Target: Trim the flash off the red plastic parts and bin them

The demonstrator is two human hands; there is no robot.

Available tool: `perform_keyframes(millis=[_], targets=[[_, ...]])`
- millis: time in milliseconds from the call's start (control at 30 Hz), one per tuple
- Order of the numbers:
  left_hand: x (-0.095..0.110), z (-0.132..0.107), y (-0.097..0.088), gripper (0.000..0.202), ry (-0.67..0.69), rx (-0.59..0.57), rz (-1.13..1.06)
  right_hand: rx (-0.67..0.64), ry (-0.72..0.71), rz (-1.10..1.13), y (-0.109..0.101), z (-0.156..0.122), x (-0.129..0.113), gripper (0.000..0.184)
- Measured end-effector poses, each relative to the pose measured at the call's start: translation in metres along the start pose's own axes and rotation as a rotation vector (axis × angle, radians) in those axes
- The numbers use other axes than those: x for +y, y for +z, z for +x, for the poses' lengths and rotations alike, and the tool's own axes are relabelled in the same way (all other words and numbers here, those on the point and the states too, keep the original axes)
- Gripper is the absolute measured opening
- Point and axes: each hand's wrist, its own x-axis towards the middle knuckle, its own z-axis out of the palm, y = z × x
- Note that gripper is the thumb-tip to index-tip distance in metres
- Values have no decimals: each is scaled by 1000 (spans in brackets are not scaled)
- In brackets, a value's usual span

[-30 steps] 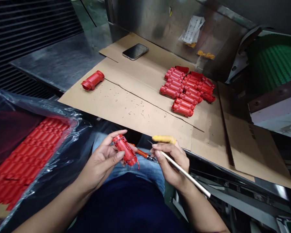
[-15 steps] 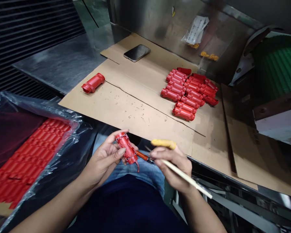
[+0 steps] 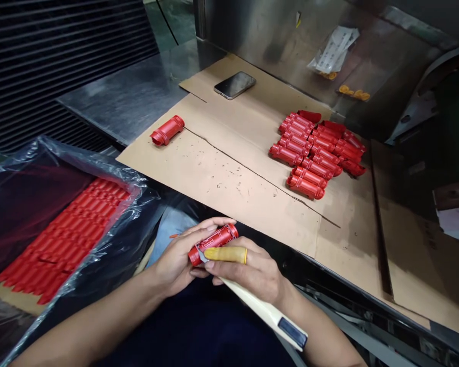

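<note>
My left hand (image 3: 183, 257) is closed around a red plastic cylindrical part (image 3: 217, 238), held tilted over my lap. My right hand (image 3: 248, 265) grips a cream-handled knife (image 3: 263, 311), its index finger in a yellow finger cot (image 3: 227, 254). The knife's short blade (image 3: 202, 256) meets the near end of the red part; whether it is cutting I cannot tell. A small orange tip (image 3: 174, 236) shows beyond my left hand, the rest of it hidden.
Several similar red parts (image 3: 306, 187) lie grouped on the cardboard (image 3: 248, 191), with one single red part (image 3: 167, 130) at its left. Dark shavings and a phone (image 3: 235, 85) lie there too. A plastic-lined box (image 3: 137, 186) of red parts stands at left.
My right hand has come left, bringing the knife blade to the red part. The part has been turned over to a different slant. The orange-handled tool between my hands no longer shows there.
</note>
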Motion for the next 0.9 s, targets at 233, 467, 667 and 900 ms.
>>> perform_keyframes(millis=[233, 467, 667, 900], targets=[[-2, -3, -3, 46, -42, -40, -12, -5, -57, 160, 4, 1, 5, 61], [-4, -5, -3, 43, -38, -55, -17, 2, -103, 119, 8, -6, 7, 56], [-6, -8, -1, 42, -34, -64, -16, 32, -212, 66, 9, -7, 5, 62], [-8, -9, 0, 42, -4, -39, 4, 97, -307, 11, 10, -2, -4, 50]])
